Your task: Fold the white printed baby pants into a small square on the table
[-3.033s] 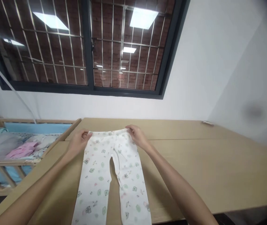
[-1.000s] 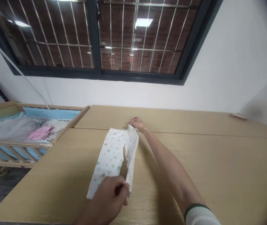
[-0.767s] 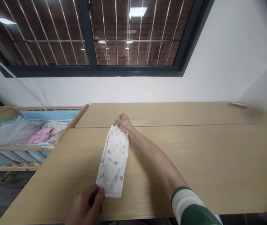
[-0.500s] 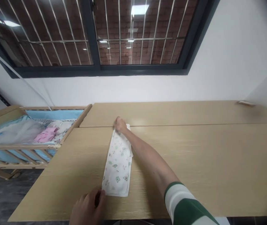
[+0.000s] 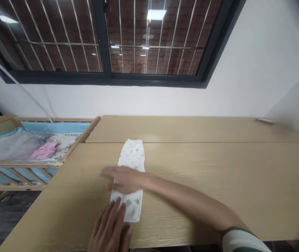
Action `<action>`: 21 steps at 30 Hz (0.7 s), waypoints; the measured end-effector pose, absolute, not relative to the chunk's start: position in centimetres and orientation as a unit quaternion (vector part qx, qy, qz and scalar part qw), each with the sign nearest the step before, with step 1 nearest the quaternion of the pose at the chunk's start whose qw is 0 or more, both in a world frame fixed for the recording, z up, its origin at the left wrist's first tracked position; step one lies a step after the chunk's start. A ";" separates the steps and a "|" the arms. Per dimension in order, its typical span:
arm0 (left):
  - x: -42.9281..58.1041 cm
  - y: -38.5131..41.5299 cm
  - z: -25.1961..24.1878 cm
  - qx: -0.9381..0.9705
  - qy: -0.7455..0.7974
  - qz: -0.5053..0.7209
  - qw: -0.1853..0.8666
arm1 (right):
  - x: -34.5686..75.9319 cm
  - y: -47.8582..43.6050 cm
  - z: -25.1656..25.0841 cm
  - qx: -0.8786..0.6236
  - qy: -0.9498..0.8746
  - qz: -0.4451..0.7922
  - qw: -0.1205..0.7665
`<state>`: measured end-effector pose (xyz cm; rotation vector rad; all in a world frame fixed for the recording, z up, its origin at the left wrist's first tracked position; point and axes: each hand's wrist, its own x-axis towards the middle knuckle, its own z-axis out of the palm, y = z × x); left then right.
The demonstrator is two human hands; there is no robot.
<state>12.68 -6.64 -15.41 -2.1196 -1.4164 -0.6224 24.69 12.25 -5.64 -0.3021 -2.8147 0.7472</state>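
Right hand has let go and passes flat over the folded white baby trousers, now a narrow strip lengthwise on the wooden table at lower centre, left hand open, fingers spread against their lower end.

This is a baby's nursery: a wooden crib with blue bumpers and pink baby clothes stands beside the long wooden table.

1. Tons of room on the worktop right of the folded baby pants.
2. Right hand is across them, left hand at the near end, so both are in the way there.
3. Wooden crib rail sits off left, past the worktop edge.
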 end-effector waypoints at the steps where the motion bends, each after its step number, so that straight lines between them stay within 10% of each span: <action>1: 13.1 -6.7 -16.3 -0.774 -0.517 -0.227 0.285 | 25.4 10.5 -6.2 -0.060 -0.961 0.255 0.084; 21: 14.3 -8.0 -17.0 -0.768 -0.559 -0.151 0.274 | 25.7 29.2 -10.7 -0.277 -0.944 0.163 0.076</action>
